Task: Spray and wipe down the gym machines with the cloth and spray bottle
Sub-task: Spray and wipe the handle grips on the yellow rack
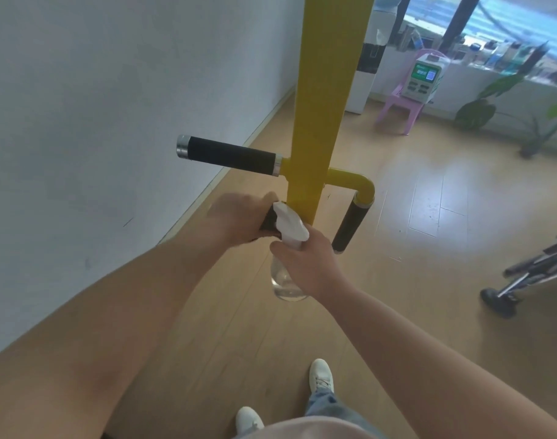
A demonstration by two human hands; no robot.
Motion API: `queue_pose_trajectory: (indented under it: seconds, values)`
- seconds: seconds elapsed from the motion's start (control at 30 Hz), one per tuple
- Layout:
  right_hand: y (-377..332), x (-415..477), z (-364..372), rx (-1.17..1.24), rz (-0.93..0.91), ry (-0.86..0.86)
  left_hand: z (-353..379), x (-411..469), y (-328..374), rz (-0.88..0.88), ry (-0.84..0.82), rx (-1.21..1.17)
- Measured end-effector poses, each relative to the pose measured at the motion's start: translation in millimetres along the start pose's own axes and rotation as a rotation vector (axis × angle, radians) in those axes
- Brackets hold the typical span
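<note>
A yellow upright post (321, 99) of a gym machine stands in front of me. It carries a black horizontal handle (229, 155) on the left and a black down-turned handle (350, 226) on the right. My right hand (315, 267) grips the neck of a clear spray bottle (286, 285), whose white spray head (291, 224) points at the post. My left hand (239, 217), blurred by motion, is curled round a black lower-left grip (267, 223) beside the post. No cloth shows; the hand may hide one.
A white wall (112, 122) runs close on the left and wooden floor lies all around. At the back right are a pink plastic chair (397, 109) with a white box on it and a potted plant (479, 112). A black metal frame (524, 274) lies on the floor at the right.
</note>
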State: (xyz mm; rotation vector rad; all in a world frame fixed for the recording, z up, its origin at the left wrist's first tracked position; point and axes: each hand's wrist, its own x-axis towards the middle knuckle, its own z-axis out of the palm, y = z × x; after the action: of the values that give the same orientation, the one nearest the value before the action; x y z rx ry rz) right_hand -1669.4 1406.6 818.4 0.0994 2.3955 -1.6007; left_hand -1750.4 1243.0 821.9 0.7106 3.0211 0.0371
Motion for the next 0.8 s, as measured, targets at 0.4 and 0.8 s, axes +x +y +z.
queue_pose_trajectory:
  seconds: [0.4, 0.8]
  values:
    - [-11, 13, 21, 0.077, 0.007, 0.103, 1, 16, -14, -0.001, -0.127, -0.067]
    - [-20, 33, 20, 0.118, 0.067, 0.018, 18, -31, -85, -0.238, 0.159, 0.269]
